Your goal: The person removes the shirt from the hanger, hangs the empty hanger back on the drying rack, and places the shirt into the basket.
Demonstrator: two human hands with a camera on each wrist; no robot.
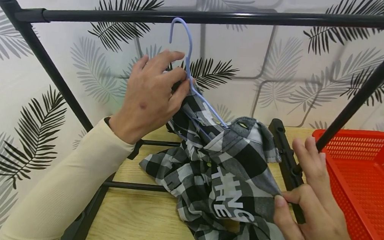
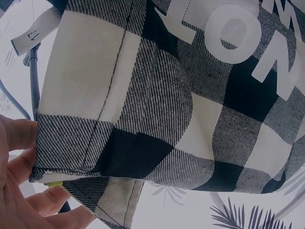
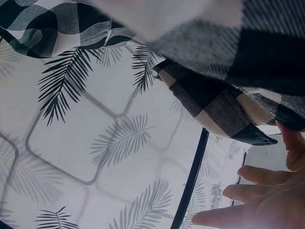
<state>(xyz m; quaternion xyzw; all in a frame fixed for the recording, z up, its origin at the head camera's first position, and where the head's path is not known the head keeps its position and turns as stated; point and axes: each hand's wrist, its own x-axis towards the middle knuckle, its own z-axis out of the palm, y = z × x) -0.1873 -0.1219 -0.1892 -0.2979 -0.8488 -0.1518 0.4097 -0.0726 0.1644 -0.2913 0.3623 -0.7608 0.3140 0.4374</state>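
Note:
A black, grey and white checked shirt (image 1: 254,148) with white lettering hangs partly on a light blue hanger (image 1: 210,106). The hanger's hook overlaps the lower edge of the black rail in the head view. At the hanger's neck, my left hand (image 1: 157,90) pinches the shirt's edge near the collar; in the left wrist view its fingers (image 2: 21,133) lie at that edge, below a white tag (image 2: 35,31). Thumb and forefinger of my right hand (image 1: 317,215) pinch the shirt's right side, the other fingers stretched out. The hanger's left arm is mostly hidden.
A black rack with a top rail (image 1: 118,16) and slanted side posts stands on a wood-look surface (image 1: 135,218). To the right sits a red plastic basket (image 1: 363,161). Behind is a wall (image 1: 285,67) with a leaf pattern. Lower crossbars (image 1: 134,186) run behind the shirt.

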